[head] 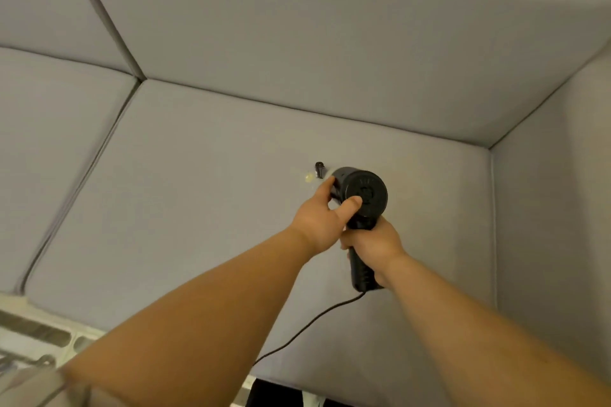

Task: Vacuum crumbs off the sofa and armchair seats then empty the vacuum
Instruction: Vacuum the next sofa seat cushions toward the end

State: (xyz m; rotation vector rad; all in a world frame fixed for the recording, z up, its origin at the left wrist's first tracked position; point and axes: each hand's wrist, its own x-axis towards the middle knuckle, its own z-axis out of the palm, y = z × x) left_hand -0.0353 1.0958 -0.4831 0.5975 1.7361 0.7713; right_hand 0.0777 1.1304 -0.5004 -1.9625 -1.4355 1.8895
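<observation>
One black handheld vacuum point(362, 193) is hovering over the right-hand seat cushion point(198, 208) of a grey sofa point(330, 43), its round rear end facing the camera and its nozzle point(319, 169) pointing down at the fabric. Two bare hands are holding it: the right hand point(373, 246) is gripping the handle with fingers curled round it, and the left hand point(325, 213) is cupping the body, thumb lying across the rear cap and fingers wrapping the far side. One thin black cord point(307, 327) is trailing from the bottom of the handle across the cushion toward the front edge. Just beside the nozzle, one small pale yellowish patch of crumbs point(309, 178) is lying on the seat. Two seat cushions and two back cushions are showing. Raised marks on the rear cap are too blurred to read.
</observation>
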